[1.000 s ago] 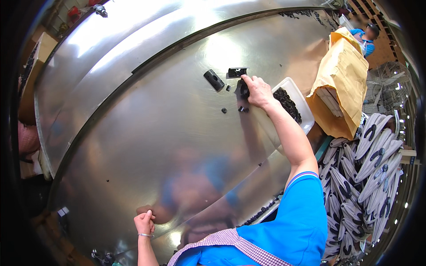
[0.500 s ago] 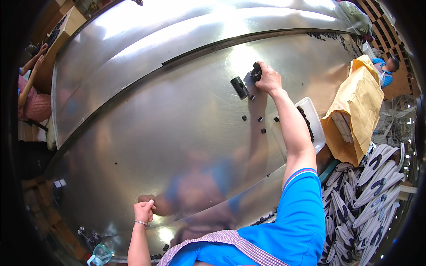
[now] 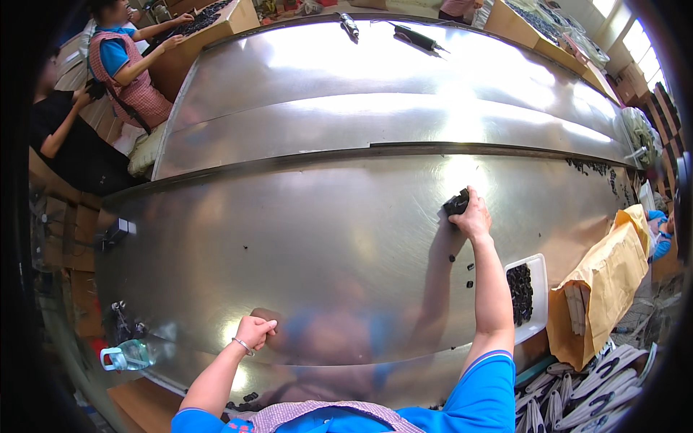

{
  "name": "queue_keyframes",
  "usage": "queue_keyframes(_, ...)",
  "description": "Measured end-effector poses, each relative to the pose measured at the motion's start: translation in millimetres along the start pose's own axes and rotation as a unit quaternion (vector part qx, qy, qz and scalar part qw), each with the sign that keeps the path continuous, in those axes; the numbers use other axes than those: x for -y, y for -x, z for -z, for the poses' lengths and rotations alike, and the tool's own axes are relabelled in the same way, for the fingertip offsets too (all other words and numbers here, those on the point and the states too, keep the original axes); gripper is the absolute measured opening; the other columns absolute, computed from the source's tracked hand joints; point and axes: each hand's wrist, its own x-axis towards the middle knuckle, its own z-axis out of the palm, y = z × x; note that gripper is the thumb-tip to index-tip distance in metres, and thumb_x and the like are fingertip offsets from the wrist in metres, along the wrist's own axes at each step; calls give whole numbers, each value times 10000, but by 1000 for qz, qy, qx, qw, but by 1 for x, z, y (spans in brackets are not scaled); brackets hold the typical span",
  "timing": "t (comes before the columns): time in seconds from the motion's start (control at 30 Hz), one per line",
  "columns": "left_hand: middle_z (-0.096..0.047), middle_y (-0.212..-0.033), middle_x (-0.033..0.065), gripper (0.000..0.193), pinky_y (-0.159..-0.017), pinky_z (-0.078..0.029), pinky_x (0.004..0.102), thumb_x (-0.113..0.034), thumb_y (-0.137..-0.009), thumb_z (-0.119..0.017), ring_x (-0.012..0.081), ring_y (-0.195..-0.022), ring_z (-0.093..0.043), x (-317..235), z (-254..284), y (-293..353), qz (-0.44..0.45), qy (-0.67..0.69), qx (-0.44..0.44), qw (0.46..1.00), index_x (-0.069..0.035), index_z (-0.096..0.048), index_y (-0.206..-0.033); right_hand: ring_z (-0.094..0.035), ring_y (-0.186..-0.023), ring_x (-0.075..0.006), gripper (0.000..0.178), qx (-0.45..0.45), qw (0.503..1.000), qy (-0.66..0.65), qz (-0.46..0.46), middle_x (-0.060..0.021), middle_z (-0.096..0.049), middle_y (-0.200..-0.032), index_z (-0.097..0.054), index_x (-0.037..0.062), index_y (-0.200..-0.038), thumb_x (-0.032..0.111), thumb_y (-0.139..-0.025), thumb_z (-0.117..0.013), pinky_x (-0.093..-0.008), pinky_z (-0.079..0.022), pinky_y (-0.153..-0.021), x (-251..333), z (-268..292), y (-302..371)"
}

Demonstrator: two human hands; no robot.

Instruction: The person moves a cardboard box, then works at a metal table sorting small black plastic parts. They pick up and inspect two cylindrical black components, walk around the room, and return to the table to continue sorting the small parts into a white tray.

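Over the far right part of the metal table [image 3: 346, 245], my right hand [image 3: 473, 216] is closed around a dark cylindrical part [image 3: 456, 203]. My fingers cover much of it, and I cannot tell whether one piece or two are there. Small black pieces [image 3: 469, 284] lie on the metal between this hand and my body. My left hand [image 3: 256, 332] hovers low near the table's front edge, thumb and fingers pressed together. Whatever it pinches, if anything, is too small to see. A white tray [image 3: 538, 289] full of small black parts sits beside my right forearm.
Right of the tray stands a brown paper bag [image 3: 606, 281], with grey-white handled items [image 3: 599, 390] heaped below it. A bottle [image 3: 128, 355] is at the near left corner. Two pen-shaped tools [image 3: 415, 36] lie at the far edge. Co-workers [image 3: 130, 65] stand at the far left.
The view has tilted up and swung, showing more of the far table. The dark cylinder that stood apart beside my right hand no longer shows separately. My left hand stays closed.
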Motion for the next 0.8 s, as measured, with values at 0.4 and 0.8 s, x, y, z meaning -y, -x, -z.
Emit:
queue_keyframes(0.4, -444, -410, 31, 382, -296, -250, 276, -225, -920, -667, 107, -286, -362, 18, -10, -3, -33, -35, 9, 999, 31, -605, -643, -638, -1082, -334, 767, -35, 996, -69, -39, -175, -672, -1146, -520, 126, -1343, 274, -633, -770, -408, -505, -942, -46, 6, -9)
queue_keyframes(0.8, -465, -453, 33, 331, -326, -274, 285, -222, -914, -692, 119, -329, -394, 8, -2, 2, -1, -13, 11, 1000, 34, -639, -711, -633, -1063, -362, 614, 3, 997, 81, -6, -174, -645, -1110, -501, 161, -1276, 107, -694, -690, -447, -509, -910, 7, -3, -18)
